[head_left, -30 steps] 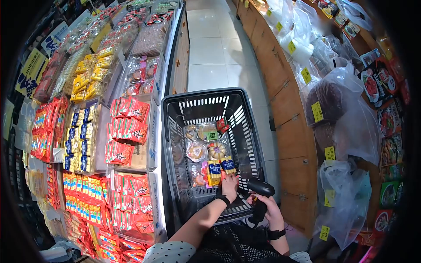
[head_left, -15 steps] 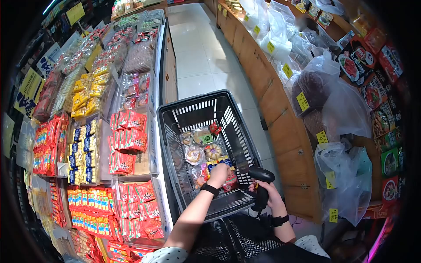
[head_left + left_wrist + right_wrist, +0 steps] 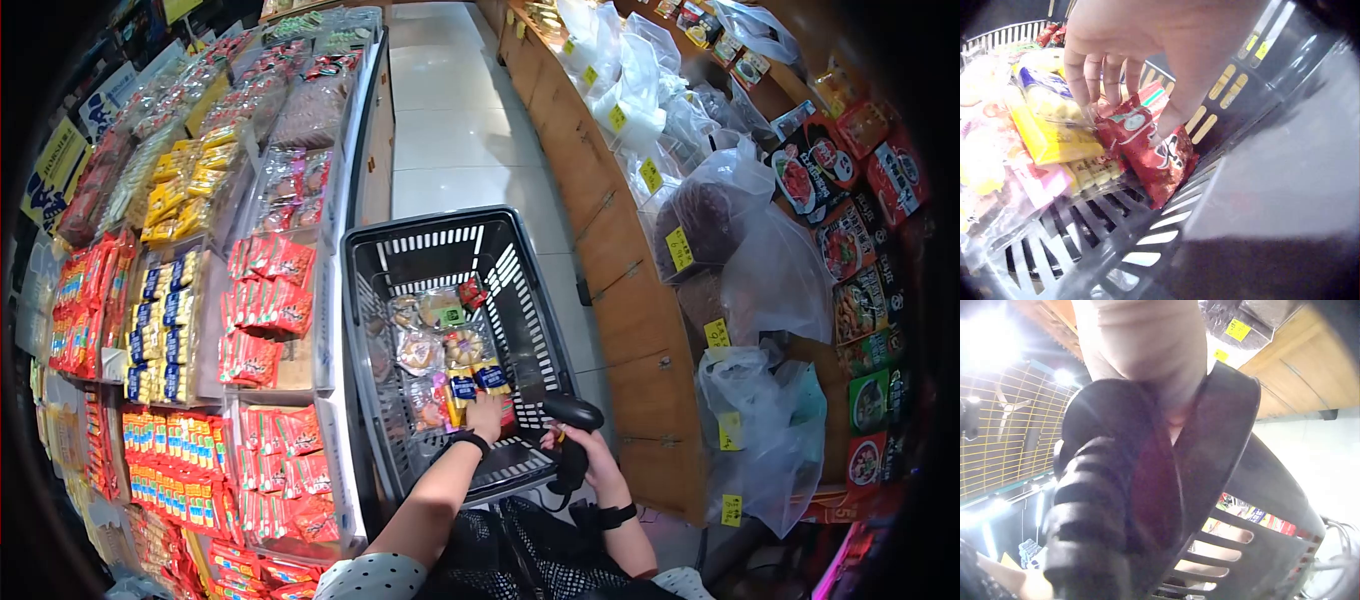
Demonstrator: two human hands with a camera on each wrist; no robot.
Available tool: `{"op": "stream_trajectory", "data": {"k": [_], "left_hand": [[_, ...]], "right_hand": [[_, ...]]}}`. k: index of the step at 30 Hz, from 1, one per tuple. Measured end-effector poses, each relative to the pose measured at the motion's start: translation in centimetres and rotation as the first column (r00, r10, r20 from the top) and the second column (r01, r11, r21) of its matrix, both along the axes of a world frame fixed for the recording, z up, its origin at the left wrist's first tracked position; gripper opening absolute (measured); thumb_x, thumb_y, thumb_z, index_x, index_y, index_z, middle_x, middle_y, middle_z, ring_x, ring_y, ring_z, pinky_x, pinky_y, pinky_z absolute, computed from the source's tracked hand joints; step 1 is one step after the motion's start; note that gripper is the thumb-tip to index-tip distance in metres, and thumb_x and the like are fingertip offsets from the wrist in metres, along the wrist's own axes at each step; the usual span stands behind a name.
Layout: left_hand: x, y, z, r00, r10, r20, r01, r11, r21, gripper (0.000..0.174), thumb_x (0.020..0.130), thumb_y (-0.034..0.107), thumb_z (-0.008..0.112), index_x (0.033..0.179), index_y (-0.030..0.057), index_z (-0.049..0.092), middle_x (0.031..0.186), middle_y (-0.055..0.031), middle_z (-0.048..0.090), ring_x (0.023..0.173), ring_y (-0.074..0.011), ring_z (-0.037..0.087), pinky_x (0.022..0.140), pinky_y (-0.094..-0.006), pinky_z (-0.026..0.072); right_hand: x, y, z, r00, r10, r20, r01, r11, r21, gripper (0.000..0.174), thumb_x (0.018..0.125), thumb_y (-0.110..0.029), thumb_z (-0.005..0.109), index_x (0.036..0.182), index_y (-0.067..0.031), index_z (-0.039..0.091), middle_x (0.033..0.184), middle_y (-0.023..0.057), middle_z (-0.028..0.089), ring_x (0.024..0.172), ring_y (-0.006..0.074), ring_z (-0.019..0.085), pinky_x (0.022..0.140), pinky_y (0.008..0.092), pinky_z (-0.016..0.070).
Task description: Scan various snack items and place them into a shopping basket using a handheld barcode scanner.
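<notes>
My left hand (image 3: pixel 485 418) reaches down into a black shopping basket (image 3: pixel 357 265), near its right wall. In the left wrist view its thumb and fingers straddle and pinch a shiny red snack packet (image 3: pixel 1154 156). Beside it lie a yellow packet (image 3: pixel 1054 140) and small blue-and-yellow packs (image 3: pixel 462 385). Farther up the basket are clear-wrapped round pastries (image 3: pixel 463 348), a green-labelled pack (image 3: pixel 447 316) and a small red item (image 3: pixel 472 292). My right hand (image 3: pixel 600 465) grips a black handle (image 3: pixel 572 412) at the basket's near right corner; the right wrist view shows its ribbed grip (image 3: pixel 1088 512).
Along the left runs a display of red snack packets (image 3: pixel 265 305), yellow packs (image 3: pixel 185 190) and blue-and-cream packs (image 3: pixel 160 320) in clear bins. A wooden counter (image 3: pixel 640 350) with plastic-covered goods (image 3: pixel 710 215) and yellow tags stands right. Between them stretches a tiled aisle (image 3: pixel 465 140).
My left hand lifted off the near packs, showing a red packet below, then lowered into the basket again. My right hand keeps its grip on the handle. The head view has shifted slightly.
</notes>
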State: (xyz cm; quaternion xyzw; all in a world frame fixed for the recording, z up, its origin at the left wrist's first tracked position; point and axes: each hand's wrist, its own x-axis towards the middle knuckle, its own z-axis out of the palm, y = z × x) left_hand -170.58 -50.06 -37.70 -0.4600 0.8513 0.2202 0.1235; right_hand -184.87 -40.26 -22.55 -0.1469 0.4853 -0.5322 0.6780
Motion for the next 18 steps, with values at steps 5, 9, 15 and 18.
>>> {"op": "stream_trajectory", "data": {"k": [5, 9, 15, 18], "left_hand": [[-2.2, 1.1, -2.8, 0.986, 0.029, 0.167, -0.013, 0.995, -0.096, 0.043, 0.074, 0.02, 0.06, 0.116, 0.0124, 0.053, 0.111, -0.0092, 0.055, 0.107, -0.0215, 0.051, 0.084, -0.0362, 0.0413], [-0.8, 1.3, -1.9, 0.996, 0.077, -0.043, -0.065, 0.973, 0.223, 0.031, 0.07, 0.029, 0.066, 0.092, 0.0071, 0.065, 0.088, -0.0145, 0.063, 0.084, -0.0283, 0.062, 0.07, -0.0402, 0.0495], [1.2, -0.4, 0.1, 0.927, 0.212, -0.308, -0.139, 0.96, 0.242, 0.022, 0.076, 0.021, 0.058, 0.09, 0.0056, 0.066, 0.089, -0.0177, 0.061, 0.088, -0.0305, 0.06, 0.073, -0.0387, 0.048], [2.4, -1.8, 3.3, 0.888, 0.163, -0.431, -0.164, 0.986, 0.035, 0.016, 0.074, 0.01, 0.054, 0.084, 0.0081, 0.066, 0.084, -0.0168, 0.061, 0.078, -0.0324, 0.06, 0.066, -0.0421, 0.0477]], "right_hand": [[-0.5, -0.4, -0.8, 0.999, -0.01, 0.049, 0.011, 1.0, -0.01, 0.029, 0.083, -0.009, 0.053, 0.107, 0.0077, 0.05, 0.089, 0.0144, 0.06, 0.083, 0.0201, 0.06, 0.079, 0.031, 0.0487], [-1.3, 0.1, -0.9, 0.996, 0.013, 0.091, -0.01, 1.0, -0.024, 0.03, 0.083, -0.009, 0.053, 0.108, 0.0079, 0.049, 0.09, 0.0154, 0.06, 0.084, 0.0207, 0.06, 0.08, 0.0309, 0.0487], [-1.1, 0.0, -0.2, 0.993, 0.055, 0.103, -0.049, 0.997, -0.056, 0.03, 0.084, -0.009, 0.052, 0.108, 0.0077, 0.049, 0.091, 0.0157, 0.059, 0.084, 0.0208, 0.06, 0.08, 0.0307, 0.049], [-1.0, -0.1, 0.2, 0.996, 0.056, 0.07, -0.055, 0.998, -0.018, 0.03, 0.084, -0.01, 0.052, 0.108, 0.0076, 0.049, 0.091, 0.0154, 0.059, 0.084, 0.0207, 0.061, 0.079, 0.0305, 0.0494]]}}
